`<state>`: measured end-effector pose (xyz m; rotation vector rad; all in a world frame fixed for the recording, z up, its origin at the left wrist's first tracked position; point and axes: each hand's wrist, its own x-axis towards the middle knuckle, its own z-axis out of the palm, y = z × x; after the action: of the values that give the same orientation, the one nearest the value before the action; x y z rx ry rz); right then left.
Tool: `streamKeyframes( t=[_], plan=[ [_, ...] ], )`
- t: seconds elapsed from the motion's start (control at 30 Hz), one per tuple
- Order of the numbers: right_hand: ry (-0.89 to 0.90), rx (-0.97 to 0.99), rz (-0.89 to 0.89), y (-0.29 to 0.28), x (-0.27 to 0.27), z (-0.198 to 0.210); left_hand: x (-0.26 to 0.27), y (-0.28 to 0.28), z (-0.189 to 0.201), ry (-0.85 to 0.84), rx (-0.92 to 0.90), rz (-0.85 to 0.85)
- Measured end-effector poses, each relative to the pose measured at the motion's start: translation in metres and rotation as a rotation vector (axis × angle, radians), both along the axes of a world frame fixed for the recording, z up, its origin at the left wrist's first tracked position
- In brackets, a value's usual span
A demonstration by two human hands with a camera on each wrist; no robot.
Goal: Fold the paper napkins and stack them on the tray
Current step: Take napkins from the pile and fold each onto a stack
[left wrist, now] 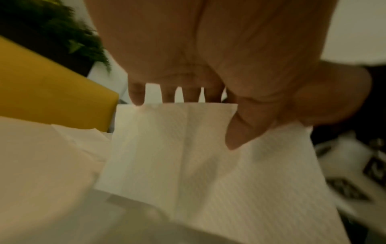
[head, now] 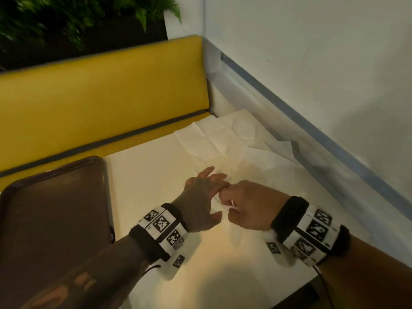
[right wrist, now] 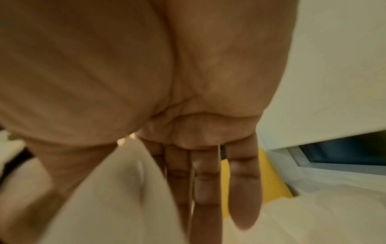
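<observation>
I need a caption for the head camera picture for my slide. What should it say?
Two hands, left hand and right hand, fold a paper napkin on a white table beside a dark tray.

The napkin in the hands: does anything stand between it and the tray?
Nothing visible does. The napkin is held by both hands right of the tray; only bare white table lies between them, and the tray's surface looks bare.

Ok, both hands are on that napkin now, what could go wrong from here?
The left hand grips the napkin along one thin edge, so a hard pull may tear it. Loose unfolded napkins lie just beyond the hands and could get dragged along. The tray sits off to the left, so the fold may spring open on the way there.
</observation>
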<state>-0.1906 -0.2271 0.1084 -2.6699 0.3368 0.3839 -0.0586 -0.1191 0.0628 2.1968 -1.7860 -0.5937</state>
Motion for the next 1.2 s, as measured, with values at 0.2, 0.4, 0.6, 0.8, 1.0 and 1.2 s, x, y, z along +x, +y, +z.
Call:
streamKeyframes(
  t=[0.2, 0.4, 0.6, 0.8, 1.0, 1.2],
  plan=[
    [-0.184, 0.181, -0.021, -0.006, -0.004, 0.033, 0.024, 0.053, 0.038, 0.191, -0.093, 0.075],
    [-0.286, 0.363, -0.133, -0.002, 0.014, 0.030, 0.056, 0.113, 0.048, 0.628, -0.093, 0.303],
    [-0.311, 0.485, -0.145, 0.017, 0.034, 0.018, 0.075, 0.171, 0.042, 0.820, -0.221, 0.494],
    [-0.237, 0.532, -0.107, 0.058, 0.062, 0.004, 0.078, 0.234, 0.030, 0.885, -0.266, 0.732],
    [-0.004, 0.544, 0.069, 0.134, 0.087, -0.020, 0.072, 0.314, 0.012, 0.499, -0.148, 0.954],
    [0.173, 0.453, 0.169, 0.205, 0.104, -0.071, 0.065, 0.380, -0.030, 0.424, 0.010, 1.096]
  ],
)
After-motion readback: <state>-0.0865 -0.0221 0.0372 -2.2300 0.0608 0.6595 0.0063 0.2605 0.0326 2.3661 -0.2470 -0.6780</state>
